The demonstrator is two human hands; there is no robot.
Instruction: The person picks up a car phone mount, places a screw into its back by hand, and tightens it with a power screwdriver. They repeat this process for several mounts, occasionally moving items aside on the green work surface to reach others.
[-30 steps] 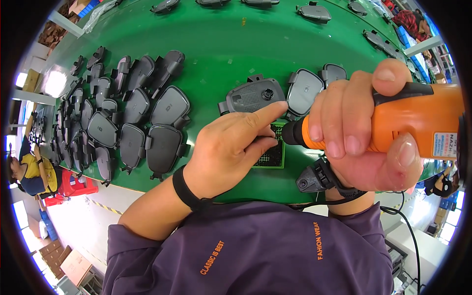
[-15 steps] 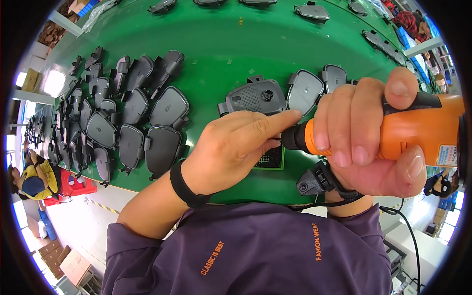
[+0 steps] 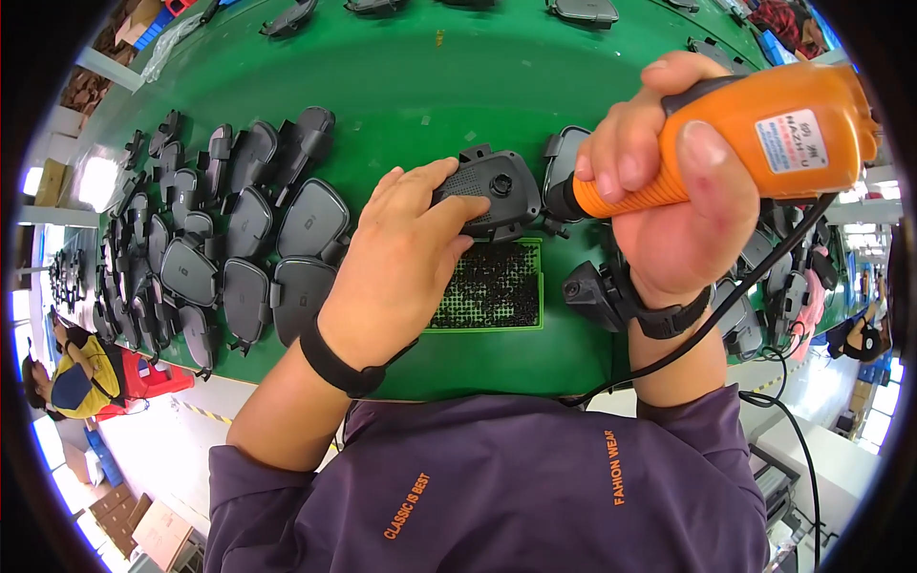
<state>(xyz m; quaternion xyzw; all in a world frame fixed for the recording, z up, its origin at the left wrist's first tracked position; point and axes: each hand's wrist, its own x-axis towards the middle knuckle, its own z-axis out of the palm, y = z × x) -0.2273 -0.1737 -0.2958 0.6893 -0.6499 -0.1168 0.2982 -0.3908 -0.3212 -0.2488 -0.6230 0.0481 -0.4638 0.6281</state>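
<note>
A black phone holder (image 3: 517, 187) lies on the green table with its back up, showing a perforated panel and a round knob. My left hand (image 3: 396, 253) is closed on its left end, fingers over the top and the thumb by the near edge. In my right hand (image 3: 683, 181) is an orange electric screwdriver (image 3: 659, 167), its black nose pointing left, close to the holder's right side. The tip of the bit cannot be made out. Just nearer than the holder sits a green tray (image 3: 541, 315) of small black screws.
Many dark phone holders (image 3: 313, 218) lie in rows on the left, others along the far side and right. A small black device (image 3: 590, 291) is strapped at my right wrist. The screwdriver's black cord (image 3: 755, 277) hangs over my right forearm. A person in yellow (image 3: 86, 363) sits far left.
My left hand has left the screwdriver's nose and taken hold of the phone holder. The screwdriver has tilted, its body swinging up and away. The screw tray has come into fuller view.
</note>
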